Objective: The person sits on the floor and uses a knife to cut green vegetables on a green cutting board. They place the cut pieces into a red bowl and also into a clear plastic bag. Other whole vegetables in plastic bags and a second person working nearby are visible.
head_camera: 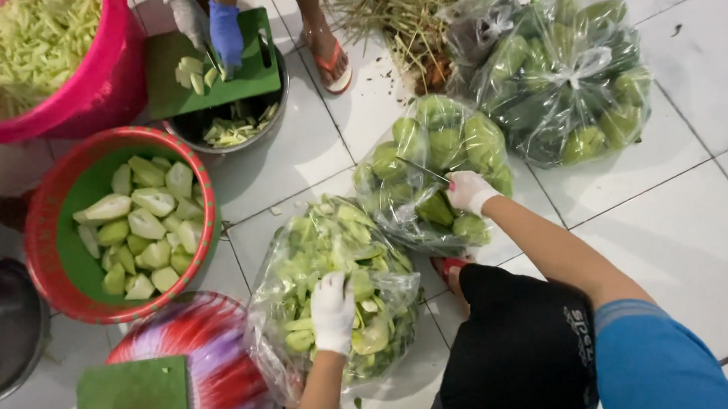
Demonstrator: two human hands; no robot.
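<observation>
My left hand, in a white glove, lies inside a clear plastic bag of green peels, its fingers stretched over the scraps. I cannot see anything held in it. My right hand, also white-gloved, grips a thin knife. The blade points left over an open clear bag of whole green mangoes. My knee in black shorts is below the right arm.
A red basin with a green lining holds peeled pieces. A pink basket of shredded fruit stands top left. Another person's gloved hands cut on a green board over a metal bowl. A tied bag of mangoes lies top right.
</observation>
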